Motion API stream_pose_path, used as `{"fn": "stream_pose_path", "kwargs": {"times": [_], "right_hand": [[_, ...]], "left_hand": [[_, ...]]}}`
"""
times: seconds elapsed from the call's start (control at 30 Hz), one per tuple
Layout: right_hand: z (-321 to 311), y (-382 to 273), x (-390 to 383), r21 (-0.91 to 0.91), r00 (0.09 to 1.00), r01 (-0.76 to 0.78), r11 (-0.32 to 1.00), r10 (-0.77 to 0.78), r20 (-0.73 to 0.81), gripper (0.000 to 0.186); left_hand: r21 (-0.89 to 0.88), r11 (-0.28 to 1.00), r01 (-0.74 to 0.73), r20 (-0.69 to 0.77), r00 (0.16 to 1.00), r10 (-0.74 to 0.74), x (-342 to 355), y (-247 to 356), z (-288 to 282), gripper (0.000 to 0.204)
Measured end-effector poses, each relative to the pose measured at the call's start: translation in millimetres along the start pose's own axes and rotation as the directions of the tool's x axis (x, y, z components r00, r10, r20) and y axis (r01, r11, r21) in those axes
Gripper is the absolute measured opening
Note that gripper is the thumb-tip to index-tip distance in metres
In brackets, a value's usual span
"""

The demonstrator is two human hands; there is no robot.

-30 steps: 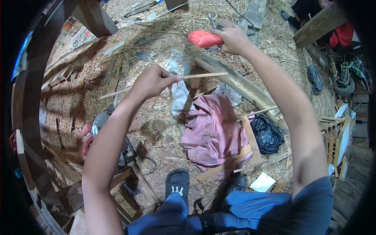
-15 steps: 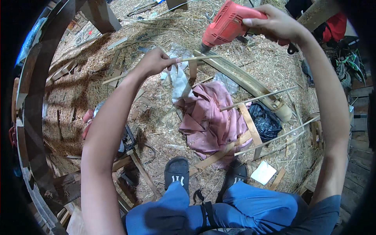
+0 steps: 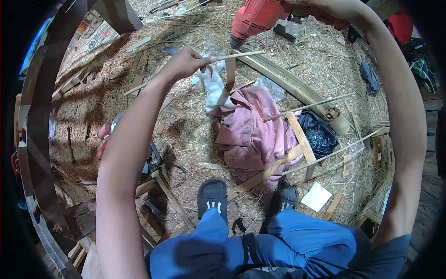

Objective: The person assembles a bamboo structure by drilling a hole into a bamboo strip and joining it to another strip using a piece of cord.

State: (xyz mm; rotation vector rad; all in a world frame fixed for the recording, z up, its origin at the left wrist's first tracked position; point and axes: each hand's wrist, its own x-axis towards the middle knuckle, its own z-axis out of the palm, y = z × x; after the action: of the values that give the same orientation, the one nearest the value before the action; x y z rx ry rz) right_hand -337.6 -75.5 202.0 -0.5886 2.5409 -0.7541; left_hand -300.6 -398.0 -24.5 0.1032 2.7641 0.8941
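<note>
My left hand pinches a thin wooden strip between thumb and fingers; the strip points to the right. In my right hand is a red power drill, gripped by its handle. The drill's dark chuck points downward and sits just above the strip in the picture; I cannot tell whether a bit touches the wood. Part of the right hand and the drill's top are cut off by the upper edge. Below the strip stands a short upright piece of wood.
A pink cloth lies in a heap on the shaving-covered floor, beside a black plastic bag. A long wooden beam runs behind it. Wooden slats cross near my sandals. A curved timber frame borders the left.
The drill and my right hand have moved up and slightly left in the picture, partly out of view. My left hand and the strip have shifted slightly upward.
</note>
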Motion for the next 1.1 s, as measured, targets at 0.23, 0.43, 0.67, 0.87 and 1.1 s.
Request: {"fn": "stream_pose_path", "kwargs": {"times": [0.23, 0.43, 0.67, 0.87, 1.1], "right_hand": [[2.8, 0.2, 11.7, -0.118, 0.999, 0.042, 0.992, -0.041, 0.008, 0.039], [7.4, -11.9, 5.4, -0.138, 0.999, 0.052, 0.989, -0.050, 0.020, 0.040], [11.1, -15.0, 10.0, -0.188, 0.999, 0.048, 0.981, -0.047, 0.011, 0.039], [9.9, -15.5, 9.2, -0.197, 0.999, 0.038, 0.980, -0.036, 0.011, 0.040], [12.0, -17.4, 12.6, -0.229, 1.000, 0.021, 0.973, -0.024, -0.007, 0.042]], "left_hand": [[0.031, 0.998, 0.057, 0.016, 0.998, -0.057, -0.1, -0.2, 0.6, 0.060], [0.002, 1.000, 0.025, 0.016, 1.000, -0.025, -1.7, 0.3, 2.3, 0.057], [0.013, 0.999, 0.033, 0.022, 0.999, -0.033, 0.4, 1.7, 1.9, 0.056], [0.025, 1.000, 0.018, 0.034, 0.999, -0.019, 2.0, 0.2, 3.1, 0.057], [0.048, 0.999, 0.010, 0.026, 1.000, -0.011, 5.2, -2.3, 0.5, 0.061]]}}
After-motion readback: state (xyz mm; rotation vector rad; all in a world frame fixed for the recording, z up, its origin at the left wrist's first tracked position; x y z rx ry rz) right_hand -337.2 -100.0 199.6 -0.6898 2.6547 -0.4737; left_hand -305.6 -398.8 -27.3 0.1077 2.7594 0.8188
